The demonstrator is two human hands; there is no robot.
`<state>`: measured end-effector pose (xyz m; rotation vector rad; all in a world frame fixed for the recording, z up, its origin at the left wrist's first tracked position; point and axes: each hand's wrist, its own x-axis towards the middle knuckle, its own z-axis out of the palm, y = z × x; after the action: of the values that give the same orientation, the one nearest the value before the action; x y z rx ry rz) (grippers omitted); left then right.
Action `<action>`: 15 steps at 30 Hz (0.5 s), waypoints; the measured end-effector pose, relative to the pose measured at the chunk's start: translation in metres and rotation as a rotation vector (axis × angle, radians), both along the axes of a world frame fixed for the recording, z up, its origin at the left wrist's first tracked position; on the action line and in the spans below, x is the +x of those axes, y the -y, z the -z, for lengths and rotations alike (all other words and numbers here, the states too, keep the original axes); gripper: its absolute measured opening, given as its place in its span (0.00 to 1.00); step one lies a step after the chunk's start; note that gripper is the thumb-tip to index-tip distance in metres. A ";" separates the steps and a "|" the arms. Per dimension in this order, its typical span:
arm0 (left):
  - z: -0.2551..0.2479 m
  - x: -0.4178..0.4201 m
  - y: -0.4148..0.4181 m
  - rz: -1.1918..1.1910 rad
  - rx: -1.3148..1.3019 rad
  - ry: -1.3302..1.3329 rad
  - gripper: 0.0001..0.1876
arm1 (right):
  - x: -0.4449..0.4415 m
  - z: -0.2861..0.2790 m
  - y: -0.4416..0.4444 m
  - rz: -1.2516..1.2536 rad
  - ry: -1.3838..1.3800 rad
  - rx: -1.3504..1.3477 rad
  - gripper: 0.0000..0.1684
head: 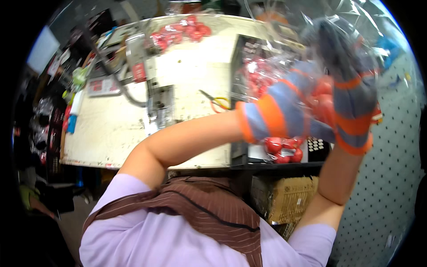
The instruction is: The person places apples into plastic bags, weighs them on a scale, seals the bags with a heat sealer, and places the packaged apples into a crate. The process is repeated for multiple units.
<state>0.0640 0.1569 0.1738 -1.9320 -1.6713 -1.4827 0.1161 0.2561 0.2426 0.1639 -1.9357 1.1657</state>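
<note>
Both of my hands wear grey and orange striped knit gloves, raised at the right over a black plastic crate (239,150). Between them is a clear plastic bag of red round fruits (323,100), perhaps tomatoes. My left hand (290,96) grips this bag from its left side, the fingertips partly hidden by film and fruit. Higher up, my right hand (350,80) is closed on the bag's clear film, its fingers blurred. Below, another bag of red fruits (283,150) lies in the crate, and more bagged red fruits (258,75) fill its far part.
Yellow-and-red-handled scissors (218,101) lie on the white table (106,140) left of the crate. A metal bench device (161,103) stands near the table's middle. Several red fruits in film (181,31) sit at the back. A cardboard box (295,198) is below the crate.
</note>
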 end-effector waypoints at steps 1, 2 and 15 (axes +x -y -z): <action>-0.004 -0.003 0.009 -0.022 -0.050 -0.065 0.26 | -0.002 0.000 0.012 -0.018 0.019 0.021 0.20; -0.007 -0.007 0.022 -0.054 -0.104 -0.130 0.24 | -0.006 -0.001 0.025 -0.039 0.031 0.042 0.22; 0.154 -0.080 0.139 -0.526 -0.527 0.302 0.17 | -0.008 0.238 0.198 0.234 0.532 0.106 0.68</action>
<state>-0.0157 0.0178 0.0194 -1.3046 -2.6585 -1.2454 0.1086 0.0577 0.0047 -0.3440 -2.4014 1.0151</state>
